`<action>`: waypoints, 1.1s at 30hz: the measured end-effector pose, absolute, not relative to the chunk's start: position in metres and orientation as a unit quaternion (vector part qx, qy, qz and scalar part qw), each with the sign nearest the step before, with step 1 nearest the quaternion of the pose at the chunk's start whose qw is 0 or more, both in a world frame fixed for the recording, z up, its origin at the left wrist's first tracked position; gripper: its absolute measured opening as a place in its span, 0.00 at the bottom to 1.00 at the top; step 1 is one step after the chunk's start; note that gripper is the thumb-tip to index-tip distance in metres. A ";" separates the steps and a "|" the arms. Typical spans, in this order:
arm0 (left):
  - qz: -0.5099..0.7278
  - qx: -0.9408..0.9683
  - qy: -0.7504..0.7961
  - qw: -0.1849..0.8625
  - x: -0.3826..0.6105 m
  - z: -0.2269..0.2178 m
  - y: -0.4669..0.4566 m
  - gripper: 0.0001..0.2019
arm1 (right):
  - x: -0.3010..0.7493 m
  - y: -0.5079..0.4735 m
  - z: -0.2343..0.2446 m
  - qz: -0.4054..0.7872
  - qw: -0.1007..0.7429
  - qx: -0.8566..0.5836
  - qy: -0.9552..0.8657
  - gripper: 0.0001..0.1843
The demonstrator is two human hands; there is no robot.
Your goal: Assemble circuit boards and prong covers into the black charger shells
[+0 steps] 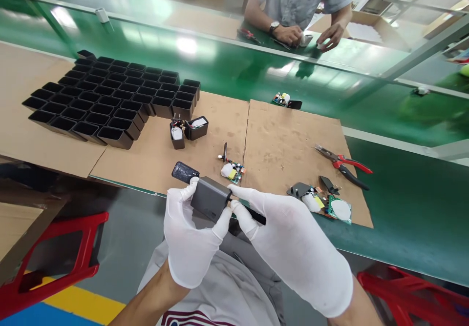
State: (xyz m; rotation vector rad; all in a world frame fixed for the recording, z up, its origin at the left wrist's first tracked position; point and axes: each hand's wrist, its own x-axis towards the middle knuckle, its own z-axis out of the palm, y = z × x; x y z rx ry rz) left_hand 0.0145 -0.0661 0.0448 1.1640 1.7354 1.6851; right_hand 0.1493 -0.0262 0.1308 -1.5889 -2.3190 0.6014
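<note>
Both my hands wear white gloves and meet just off the near edge of the bench. My left hand [188, 240] is closed round a dark grey charger housing [209, 199], thumb on its front face. My right hand [293, 245] pinches the housing's right end and a thin black part [256, 217] that sticks out there. A black flat cap [185, 172] lies on the cardboard just behind the housing. A small circuit board with a white component [231, 171] lies a little further back.
Several empty black housings [106, 99] stand in rows on cardboard [293, 140] at the left, two filled ones [188, 130] beside them. Red-handled pliers [344, 164] and more boards and caps [322, 201] lie at the right. Across the green conveyor [227, 67] another person's hands [309, 37] work. Red stools flank me.
</note>
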 end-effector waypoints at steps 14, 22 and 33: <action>0.637 0.197 0.491 0.561 -0.011 0.049 -0.053 0.20 | 0.191 0.017 0.112 0.120 0.270 -0.668 -0.683 0.13; 0.624 0.293 0.587 0.424 -0.016 0.037 -0.042 0.24 | 0.190 0.071 0.047 -0.011 0.215 -0.683 -0.698 0.16; 0.457 0.589 0.664 -0.052 -0.045 -0.008 -0.040 0.35 | 0.082 -0.011 0.046 0.365 0.369 -0.482 -0.706 0.21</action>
